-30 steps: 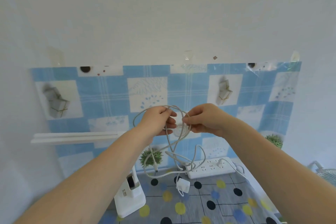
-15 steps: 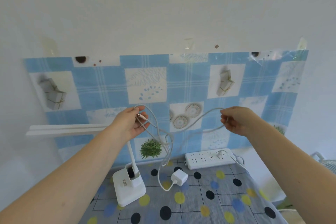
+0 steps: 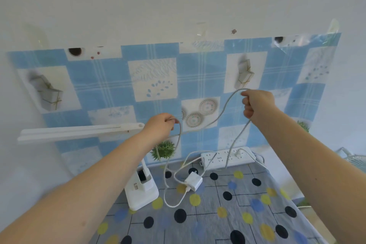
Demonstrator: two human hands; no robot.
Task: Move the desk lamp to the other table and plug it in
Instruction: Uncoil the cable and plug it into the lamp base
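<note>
The white desk lamp stands on the dotted tablecloth, its base (image 3: 141, 192) at the left and its long head (image 3: 79, 131) reaching left. Its white cable (image 3: 223, 112) stretches in the air between my hands. My left hand (image 3: 160, 126) pinches one part of the cable above the lamp. My right hand (image 3: 257, 105) grips another part, higher and to the right. From both hands the cable hangs down to the table in loose loops. The white plug adapter (image 3: 193, 181) lies on the cloth. A white power strip (image 3: 227, 157) lies along the wall behind it.
A small plug (image 3: 238, 152) sits in the power strip. A blue checked sheet (image 3: 198, 77) covers the wall behind the table (image 3: 247, 214). Part of a white fan (image 3: 354, 158) shows at the right edge.
My hands have pulled apart, the right one going up and right, and the bundled cable has opened into a long strand. The adapter now lies on the table.
</note>
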